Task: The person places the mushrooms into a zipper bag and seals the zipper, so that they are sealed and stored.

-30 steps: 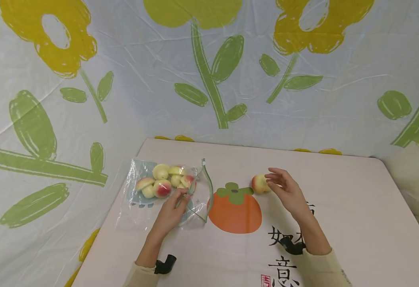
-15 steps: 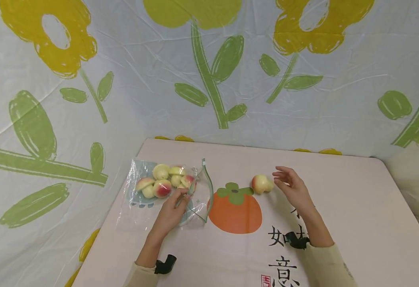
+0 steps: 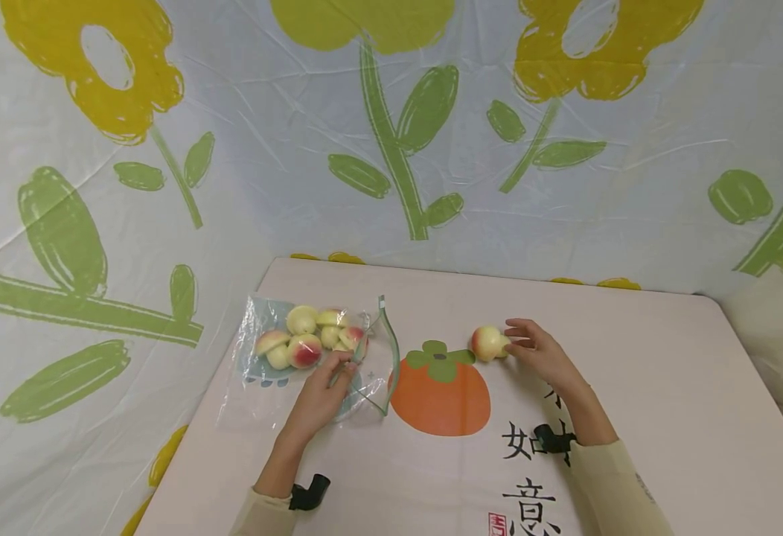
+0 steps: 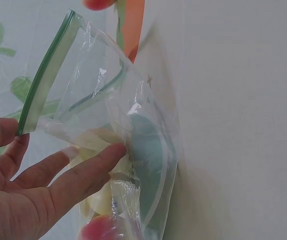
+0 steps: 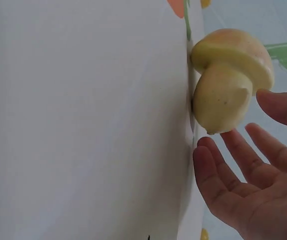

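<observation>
My left hand pinches the green zip edge of a clear zip bag between thumb and fingers, and its mouth gapes to the right. Inside lie several toy mushrooms with pale stems and red-and-yellow caps. A single mushroom of the same sort lies on the table outside the bag, its stem toward my right hand. The right fingers are spread loosely around the stem end; in the right wrist view the thumb is right by the cap and the fingertips are just at the stem's base.
The pale table cover bears a printed orange persimmon and black characters. A white curtain with yellow flowers and green leaves hangs behind the table and along its left side.
My right hand first drew back to the right from the lone mushroom, then came in lower to its stem end. The left hand and the bag stayed in place.
</observation>
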`<state>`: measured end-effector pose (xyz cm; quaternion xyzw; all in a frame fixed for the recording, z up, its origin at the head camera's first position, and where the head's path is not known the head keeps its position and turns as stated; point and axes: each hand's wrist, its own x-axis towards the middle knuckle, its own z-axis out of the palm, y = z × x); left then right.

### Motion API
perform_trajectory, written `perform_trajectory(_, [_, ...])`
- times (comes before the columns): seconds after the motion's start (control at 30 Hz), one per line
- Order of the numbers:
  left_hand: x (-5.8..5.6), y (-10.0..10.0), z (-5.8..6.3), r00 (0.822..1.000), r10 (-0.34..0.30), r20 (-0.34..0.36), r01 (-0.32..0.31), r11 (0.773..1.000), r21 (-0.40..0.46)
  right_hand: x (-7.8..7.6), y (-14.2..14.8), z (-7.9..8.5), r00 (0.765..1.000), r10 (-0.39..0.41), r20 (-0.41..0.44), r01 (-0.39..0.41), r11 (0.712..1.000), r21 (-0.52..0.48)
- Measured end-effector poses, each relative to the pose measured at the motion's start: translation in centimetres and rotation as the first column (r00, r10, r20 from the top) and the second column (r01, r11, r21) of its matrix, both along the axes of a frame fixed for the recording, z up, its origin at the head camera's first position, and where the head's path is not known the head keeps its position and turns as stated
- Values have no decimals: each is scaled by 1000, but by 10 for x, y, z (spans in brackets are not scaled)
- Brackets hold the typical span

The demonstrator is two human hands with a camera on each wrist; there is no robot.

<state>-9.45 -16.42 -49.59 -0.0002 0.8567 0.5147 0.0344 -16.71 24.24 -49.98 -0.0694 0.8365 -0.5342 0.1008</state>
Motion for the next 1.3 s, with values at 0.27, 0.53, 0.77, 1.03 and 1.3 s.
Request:
perform_trajectory(0.27, [0,0,0,1000,4,2,-4,1000,-1,-4,1,-7,999,8,35,-9,1000,15])
perform_trajectory(0.53, [-1,0,-1,1000,3,16,-3,1000,9,-8,1,-13,999,15,40,-16,1000,14])
perform_trajectory(0.77, [-1,-1,-2,1000,4,14,-4,1000,-1,-9,1,-18,998,27,49,-26,1000,-9])
perform_trajectory(1.03, [-1,1,-1,1000,6,19,-6,1000,11,-10,4,-18,996,45,75,-41,998,-57])
perform_trajectory(1.3, [-1,0,-2,1000,8,5,-8,1000,0,-11,6,-21,995,46,87,-39,996,-83])
